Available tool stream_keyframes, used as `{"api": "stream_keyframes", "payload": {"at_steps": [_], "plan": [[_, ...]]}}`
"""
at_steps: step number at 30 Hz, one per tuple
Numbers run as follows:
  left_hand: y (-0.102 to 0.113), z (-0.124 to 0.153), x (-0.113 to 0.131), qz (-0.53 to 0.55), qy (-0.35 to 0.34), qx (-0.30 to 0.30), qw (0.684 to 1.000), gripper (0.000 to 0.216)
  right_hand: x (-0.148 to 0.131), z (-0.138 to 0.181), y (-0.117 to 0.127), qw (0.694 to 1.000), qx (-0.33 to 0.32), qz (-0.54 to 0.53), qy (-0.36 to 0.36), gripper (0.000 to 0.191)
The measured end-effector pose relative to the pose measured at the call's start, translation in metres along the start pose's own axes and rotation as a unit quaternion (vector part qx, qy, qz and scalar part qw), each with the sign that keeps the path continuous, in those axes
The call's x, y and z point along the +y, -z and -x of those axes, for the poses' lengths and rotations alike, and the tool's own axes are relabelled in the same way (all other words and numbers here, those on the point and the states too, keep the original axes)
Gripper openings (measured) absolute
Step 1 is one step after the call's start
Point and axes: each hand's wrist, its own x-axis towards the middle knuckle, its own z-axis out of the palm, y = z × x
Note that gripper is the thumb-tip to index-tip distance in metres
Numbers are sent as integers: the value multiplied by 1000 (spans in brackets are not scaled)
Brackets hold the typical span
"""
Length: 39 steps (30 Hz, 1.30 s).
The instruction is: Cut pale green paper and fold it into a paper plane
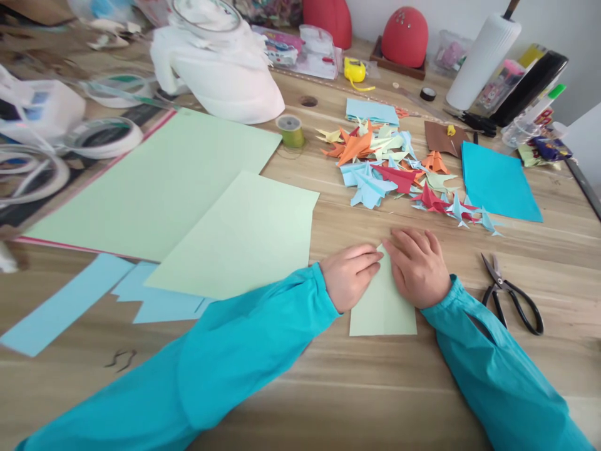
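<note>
- Left hand [354, 275]: fingers bent, tips on the upper left edge of the small green paper [382, 316]; thumb hidden, can't tell if it's pinching or just pressing.
- Right hand [420, 269]: palm down, fingers spread, not clenched; fingertips by the paper's tip, hand covers part of the right edge.
- Small green paper: flat on the wooden table [300, 394], under and between both hands, tip pointing away from the person.
- Fold state: top narrows to a point, so upper corners look turned in; right side partly covered, can't confirm. Lower part wide and flat, bottom edge straight. Looks like an early stage, most folding left.
- Black-handled scissors [500, 285]: right of right hand, untouched, blades slightly apart.
- Folded paper pieces [369, 188]: heap beyond the hands; orange, red, blue, pale green. Look finished, too overlapped to count.
- Blue paper stack [372, 113]: behind heap, flat, apparently unworked.
- Bright blue sheet [500, 181]: right of heap, flat.
- Green sheet [244, 232]: left of left hand, large, unfolded, overlapping a bigger green sheet [141, 181].
- Blue strip [68, 307] and blue offcuts [169, 307]: far left, flat, unfolded.
- Thread spool [293, 134]: upright, just beyond the green sheets.
</note>
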Motion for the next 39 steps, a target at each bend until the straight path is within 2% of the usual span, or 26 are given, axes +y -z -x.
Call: {"api": "stream_keyframes", "payload": {"at_steps": [10, 15, 20, 25, 29, 39], "plan": [[1, 0, -4, 8, -26, -9, 1000, 27, 0, 0, 0, 1000, -1, 12, 0, 37], [1, 1, -4, 18, -23, -11, 1000, 28, -1, 0, 1, 1000, -12, 18, -4, 36], [2, 1, -5, 19, -16, -25, 999, 28, 0, -1, 0, 999, -15, -22, -33, 39], [2, 1, -3, 9, -17, -25, 999, 29, 2, -2, -1, 999, -13, -41, -25, 38], [1, 1, -1, -2, 5, -17, 1000, 31, 3, -1, -1, 999, -12, -39, -20, 36], [3, -1, -2, -12, -14, -24, 1000, 30, 1, -2, 2, 999, -41, -9, -29, 38]]}}
